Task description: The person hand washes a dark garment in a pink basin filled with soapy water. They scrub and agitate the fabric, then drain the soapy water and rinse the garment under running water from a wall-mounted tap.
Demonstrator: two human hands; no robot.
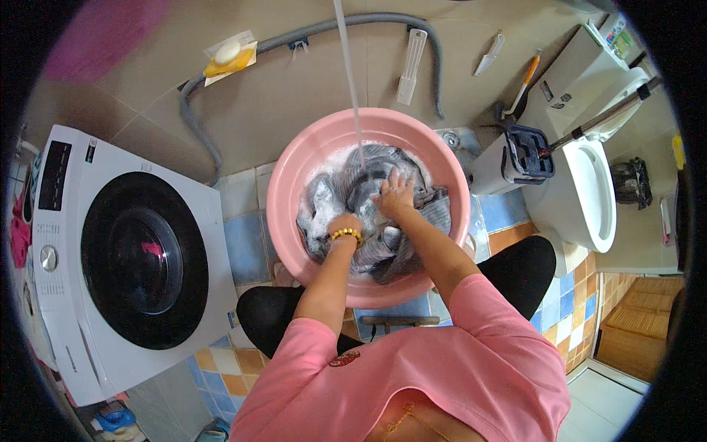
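A large pink plastic basin (284,221) stands before me, holding wet grey striped clothes (381,160) in white suds. My right hand (396,193) presses on the clothes with its fingers spread apart. Lower and to its left, my left hand (343,223) is pushed down into the soapy cloth; a yellow beaded bracelet (348,236) circles that wrist. The left fingers are hidden, so whether they grip cloth does not show. A thin stream of water (349,72) falls from above onto the clothes.
A white front-loading washing machine (212,265) stands on the left. To the right are a mop bucket (491,168) with a mop handle (607,119) and a toilet (599,204). A grey hose (342,22), soap holder (232,62) and white brush (411,66) are along the wall.
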